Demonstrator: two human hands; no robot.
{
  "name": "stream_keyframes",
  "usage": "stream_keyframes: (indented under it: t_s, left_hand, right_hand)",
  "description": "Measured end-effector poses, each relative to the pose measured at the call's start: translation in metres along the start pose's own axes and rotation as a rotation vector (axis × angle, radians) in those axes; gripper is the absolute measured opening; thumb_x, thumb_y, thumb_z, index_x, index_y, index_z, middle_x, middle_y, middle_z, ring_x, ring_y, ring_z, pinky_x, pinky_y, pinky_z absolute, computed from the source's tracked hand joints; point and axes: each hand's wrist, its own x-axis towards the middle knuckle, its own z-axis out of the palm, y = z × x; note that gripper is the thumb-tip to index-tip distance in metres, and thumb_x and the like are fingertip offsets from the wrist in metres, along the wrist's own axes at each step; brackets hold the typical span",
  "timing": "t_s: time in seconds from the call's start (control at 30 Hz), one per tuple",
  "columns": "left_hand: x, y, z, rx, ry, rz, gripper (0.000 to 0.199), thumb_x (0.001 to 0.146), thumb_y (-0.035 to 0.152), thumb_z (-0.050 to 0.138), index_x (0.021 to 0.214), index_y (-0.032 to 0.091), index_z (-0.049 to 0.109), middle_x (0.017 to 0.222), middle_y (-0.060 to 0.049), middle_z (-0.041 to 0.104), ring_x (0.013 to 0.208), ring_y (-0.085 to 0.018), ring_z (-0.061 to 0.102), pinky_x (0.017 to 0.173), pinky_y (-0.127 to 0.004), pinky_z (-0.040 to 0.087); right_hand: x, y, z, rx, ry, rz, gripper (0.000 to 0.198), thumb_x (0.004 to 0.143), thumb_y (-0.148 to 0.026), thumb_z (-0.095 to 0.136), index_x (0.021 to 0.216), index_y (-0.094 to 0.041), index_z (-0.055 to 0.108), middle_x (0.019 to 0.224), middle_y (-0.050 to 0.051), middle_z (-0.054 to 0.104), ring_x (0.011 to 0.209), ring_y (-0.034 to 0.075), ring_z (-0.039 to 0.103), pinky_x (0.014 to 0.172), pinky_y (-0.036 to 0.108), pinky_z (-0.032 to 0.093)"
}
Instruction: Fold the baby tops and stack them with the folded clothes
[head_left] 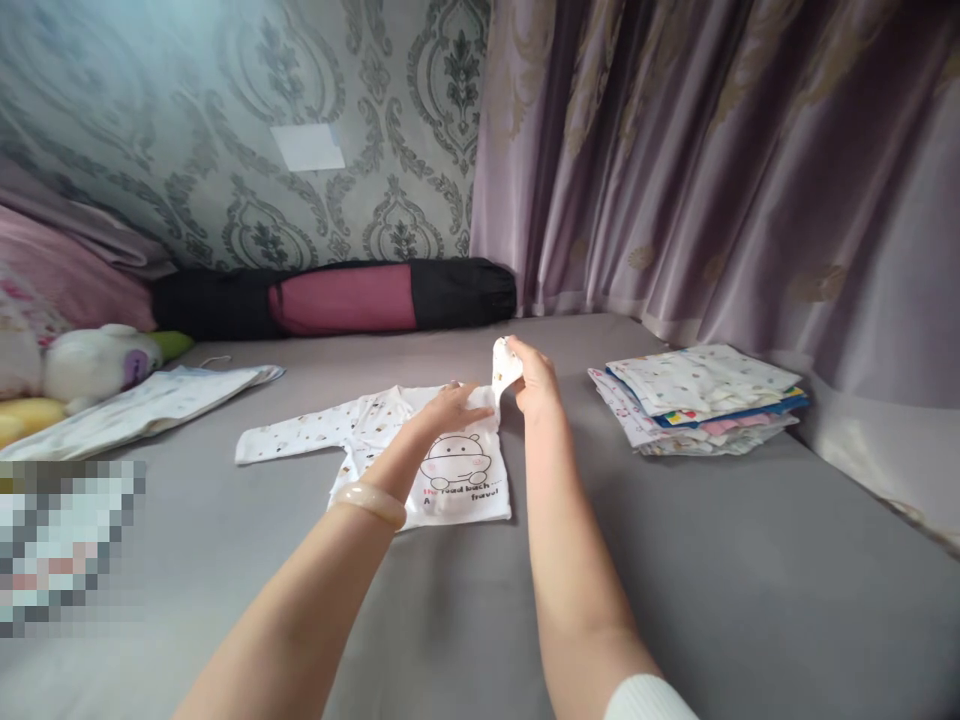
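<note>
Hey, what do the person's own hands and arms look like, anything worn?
The left hand and right hand are gloveless. A glossy, cream, rounded bangle, perhaps stone, circles the left wrist. A white fabric sleeve shows on the right arm; none shows on the left.

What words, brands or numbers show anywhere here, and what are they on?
"the road wach....." on the white baby top, below its cartoon face; slightly blurred, spelling uncertain.
"A" and "travel" beneath that, on the same top.
Too small to read: any lettering on the stack of folded clothes.
Unreadable: the pixelated patch at lower left.
</note>
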Motion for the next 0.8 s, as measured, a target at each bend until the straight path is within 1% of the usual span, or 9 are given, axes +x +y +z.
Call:
stream_keyframes:
  t_s: [0.07,0.13,0.23,0.33,0.47,0.57,0.63,0.8]
  left_hand:
    - [-0.012,-0.006,0.001,-0.066,0.075,-0.007,0.057,0.086,0.052,0.05,0.135,0.021,0.046,0.107,-0.009,0.061,0.101,-0.023,0.06,0.089,-0.032,0.047]
    - [-0.027,-0.013,0.0,-0.091,0.135,-0.045,0.054,0.087,0.047,0.051,0.133,0.019,0.048,0.109,-0.011,0.061,0.097,-0.022,0.061,0.087,-0.032,0.048]
    - [-0.051,-0.021,-0.007,-0.076,0.207,-0.13,0.048,0.087,0.042,0.052,0.126,0.015,0.055,0.11,-0.014,0.062,0.098,-0.023,0.061,0.088,-0.034,0.048]
    - [-0.074,-0.029,-0.016,-0.056,0.265,-0.223,0.042,0.087,0.038,0.05,0.119,0.012,0.061,0.105,-0.014,0.065,0.099,-0.025,0.061,0.089,-0.036,0.047]
    - [-0.097,-0.038,-0.021,-0.134,0.321,-0.327,0.037,0.087,0.034,0.049,0.113,0.012,0.064,0.106,-0.013,0.068,0.098,-0.025,0.062,0.086,-0.035,0.047]
    - [-0.105,-0.043,-0.015,-0.218,0.338,-0.373,0.034,0.086,0.032,0.049,0.109,0.014,0.065,0.106,-0.011,0.068,0.094,-0.023,0.064,0.082,-0.034,0.049]
    - [-0.107,-0.046,-0.009,-0.257,0.363,-0.372,0.033,0.085,0.032,0.049,0.108,0.014,0.065,0.105,-0.011,0.069,0.093,-0.023,0.064,0.082,-0.034,0.05]
    - [-0.105,-0.052,0.003,-0.335,0.48,-0.352,0.034,0.085,0.03,0.05,0.114,0.016,0.062,0.105,-0.01,0.069,0.094,-0.021,0.064,0.085,-0.034,0.05]
  right_hand:
    - [-0.002,0.002,0.002,-0.007,-0.021,0.005,0.01,0.07,-0.023,0.072,0.073,-0.015,0.066,0.061,-0.001,0.065,0.054,0.014,0.058,0.044,0.023,0.043]
    - [-0.005,0.004,0.006,-0.02,-0.043,0.006,0.011,0.069,-0.024,0.073,0.072,-0.016,0.066,0.059,-0.001,0.063,0.052,0.013,0.057,0.044,0.022,0.043]
    - [-0.011,0.009,0.013,-0.052,-0.081,0.014,0.012,0.067,-0.023,0.074,0.073,-0.016,0.066,0.057,-0.002,0.062,0.052,0.013,0.056,0.045,0.023,0.043]
    - [-0.014,0.017,0.019,-0.081,-0.109,0.045,0.012,0.067,-0.02,0.074,0.074,-0.015,0.066,0.06,-0.001,0.064,0.055,0.013,0.057,0.047,0.022,0.044]
    - [-0.013,0.031,0.023,-0.134,-0.146,0.076,0.011,0.068,-0.018,0.073,0.076,-0.015,0.067,0.062,-0.002,0.065,0.055,0.011,0.057,0.049,0.02,0.045]
    - [-0.013,0.04,0.024,-0.188,-0.156,0.092,0.009,0.069,-0.015,0.071,0.078,-0.015,0.068,0.06,-0.003,0.064,0.053,0.01,0.056,0.048,0.019,0.044]
    - [-0.015,0.046,0.025,-0.218,-0.158,0.111,0.008,0.07,-0.012,0.069,0.077,-0.015,0.067,0.058,-0.004,0.063,0.052,0.009,0.055,0.048,0.017,0.044]
    - [-0.018,0.066,0.029,-0.3,-0.153,0.166,0.008,0.071,-0.008,0.067,0.075,-0.015,0.067,0.059,-0.003,0.063,0.053,0.009,0.057,0.05,0.017,0.048]
